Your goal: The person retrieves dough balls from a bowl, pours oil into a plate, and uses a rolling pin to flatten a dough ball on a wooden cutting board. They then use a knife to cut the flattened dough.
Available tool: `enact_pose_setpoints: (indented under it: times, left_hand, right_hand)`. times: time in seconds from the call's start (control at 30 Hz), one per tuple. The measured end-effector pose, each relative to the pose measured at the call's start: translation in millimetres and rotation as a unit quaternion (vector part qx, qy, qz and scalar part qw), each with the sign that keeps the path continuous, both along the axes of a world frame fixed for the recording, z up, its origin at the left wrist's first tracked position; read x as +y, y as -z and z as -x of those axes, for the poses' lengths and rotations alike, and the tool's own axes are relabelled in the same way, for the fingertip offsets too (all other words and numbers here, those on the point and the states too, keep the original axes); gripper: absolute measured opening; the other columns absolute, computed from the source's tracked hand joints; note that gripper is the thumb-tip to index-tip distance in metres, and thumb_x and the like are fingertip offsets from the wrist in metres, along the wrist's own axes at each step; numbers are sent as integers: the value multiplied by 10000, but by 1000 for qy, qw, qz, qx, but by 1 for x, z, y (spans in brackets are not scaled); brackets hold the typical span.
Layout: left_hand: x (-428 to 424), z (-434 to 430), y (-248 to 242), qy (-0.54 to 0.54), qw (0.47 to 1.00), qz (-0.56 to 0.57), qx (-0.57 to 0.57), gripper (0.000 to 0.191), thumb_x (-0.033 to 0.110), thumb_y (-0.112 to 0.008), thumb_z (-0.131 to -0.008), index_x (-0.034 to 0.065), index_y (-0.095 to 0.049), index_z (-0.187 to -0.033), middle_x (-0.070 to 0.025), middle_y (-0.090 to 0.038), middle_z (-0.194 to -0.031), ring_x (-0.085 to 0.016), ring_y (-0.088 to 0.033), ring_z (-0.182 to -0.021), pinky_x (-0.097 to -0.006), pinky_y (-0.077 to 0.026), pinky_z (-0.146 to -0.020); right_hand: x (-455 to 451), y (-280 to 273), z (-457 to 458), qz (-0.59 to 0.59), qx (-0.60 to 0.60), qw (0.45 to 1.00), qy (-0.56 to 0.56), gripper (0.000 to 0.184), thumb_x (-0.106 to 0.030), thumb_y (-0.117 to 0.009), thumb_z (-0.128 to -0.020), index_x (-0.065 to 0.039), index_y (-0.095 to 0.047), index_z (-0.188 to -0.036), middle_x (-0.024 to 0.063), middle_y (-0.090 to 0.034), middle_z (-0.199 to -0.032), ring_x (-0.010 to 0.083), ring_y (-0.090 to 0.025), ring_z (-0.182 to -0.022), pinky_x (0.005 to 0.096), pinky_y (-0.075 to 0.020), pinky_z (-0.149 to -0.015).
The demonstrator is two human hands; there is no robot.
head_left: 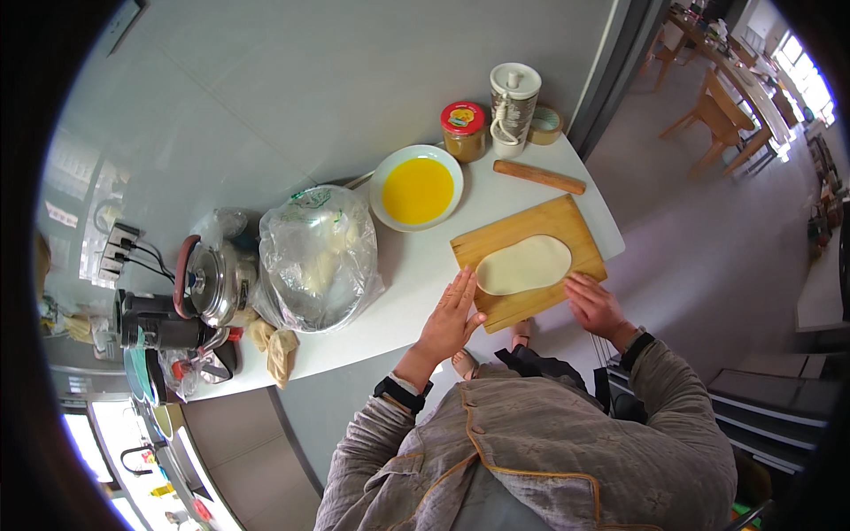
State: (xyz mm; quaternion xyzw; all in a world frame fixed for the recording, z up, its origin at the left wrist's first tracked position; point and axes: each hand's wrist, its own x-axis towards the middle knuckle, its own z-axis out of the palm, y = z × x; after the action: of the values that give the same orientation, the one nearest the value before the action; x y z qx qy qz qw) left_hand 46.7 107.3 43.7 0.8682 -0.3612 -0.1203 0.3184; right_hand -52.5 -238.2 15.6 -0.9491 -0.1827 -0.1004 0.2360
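A flat oval sheet of dough (524, 264) lies on a wooden cutting board (516, 310), which sits at an angle on the white counter. My left hand (449, 318) is at the board's left edge, fingers extended close beside the dough, holding nothing. Over the board's right side, my right hand (593, 301) has its fingers partly curled near the dough's lower right edge. Whether those fingertips pinch the dough or only rest by it is hidden. Behind the board lies a wooden rolling pin (539, 176), untouched.
Left of the board stand a bowl of yellow liquid (416, 179), a plastic-covered basin of dough (319, 259) and a metal kettle (219, 282). A red-lidded jar (463, 131), lidded tumbler (514, 109) and tape roll (546, 125) line the back. The counter's edge (614, 232) is right of the board.
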Motion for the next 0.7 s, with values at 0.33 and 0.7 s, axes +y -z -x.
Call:
enact_pose_setpoints:
  times: [0.33, 0.7]
  left_hand:
    - [-40, -17, 18, 107, 992, -56, -32, 739, 343, -566, -992, 1, -228, -1553, -200, -183, -1632, -345, -176, -1516, -436, -199, -1231]
    - [-45, -10, 29, 89, 988, -114, -55, 824, 415, -566, -975, -2, -171, -1567, -190, -144, -1647, -345, -144, -1529, -462, -180, -1227]
  right_hand:
    - [55, -11, -109, -6, 1, 1000, -5, 379, -188, -580, -972, -14, -583, -1307, 152, -574, -1371, 321, -506, -1318, 420, -410, -1098]
    - [57, 31, -18, -62, 24, 975, 212, 492, -167, -527, -984, 51, -442, -1418, 249, -412, -1498, 396, -373, -1410, 441, -318, -1167]
